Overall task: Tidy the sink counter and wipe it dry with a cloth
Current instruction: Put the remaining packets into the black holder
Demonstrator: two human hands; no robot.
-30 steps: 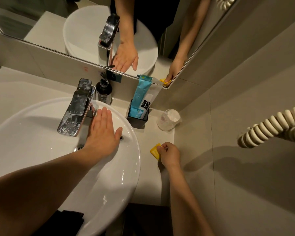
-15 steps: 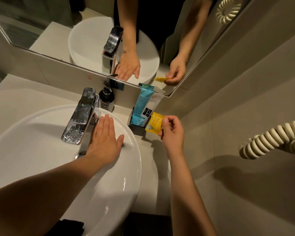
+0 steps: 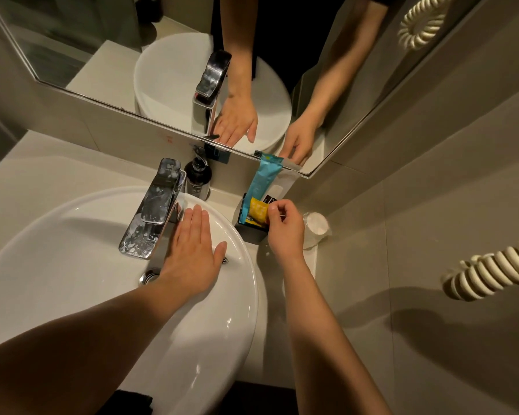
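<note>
Right hand (image 3: 283, 232) is pinching the yellow sachet (image 3: 257, 211), now lifted off the counter (image 3: 285, 259) and going into the black holder (image 3: 250, 232) beside the blue tube (image 3: 262, 181). Left hand (image 3: 192, 253) is lying flat and empty on the basin rim (image 3: 240, 235). Tidying is progressing; wiping not yet started, no cloth visible.

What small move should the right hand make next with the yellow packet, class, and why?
Probably let go and withdraw: the right hand pinches the yellow packet already tucked upright in the black holder beside the blue tube; the left hand rests on the basin.
</note>
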